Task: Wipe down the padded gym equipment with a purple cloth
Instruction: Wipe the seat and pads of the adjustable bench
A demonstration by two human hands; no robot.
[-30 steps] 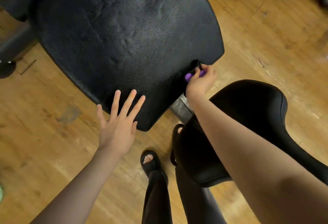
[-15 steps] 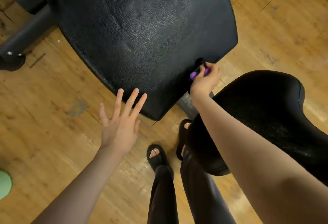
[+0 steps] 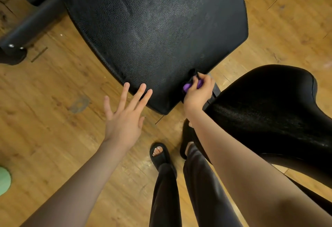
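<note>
A large black padded backrest (image 3: 154, 28) fills the top middle of the view, its textured surface shiny. My right hand (image 3: 197, 93) grips a bunched purple cloth (image 3: 187, 86) and holds it against the pad's lower right edge; most of the cloth is hidden inside my fingers. My left hand (image 3: 124, 117) is spread with straight fingers, and its fingertips reach the pad's lower left edge. A second black padded seat (image 3: 269, 104) sits at the right, under my right forearm.
Wooden plank floor (image 3: 45, 118) lies all around. A black metal frame tube and foot (image 3: 21, 37) stand at the upper left. My feet in black sandals (image 3: 159, 154) are below the pad. A pale green object (image 3: 3, 180) pokes in at the left edge.
The view has shifted so the pad sits further right and the frame foot shows at left. My right hand stays at the pad's lower right edge with the cloth; my left hand stays spread.
</note>
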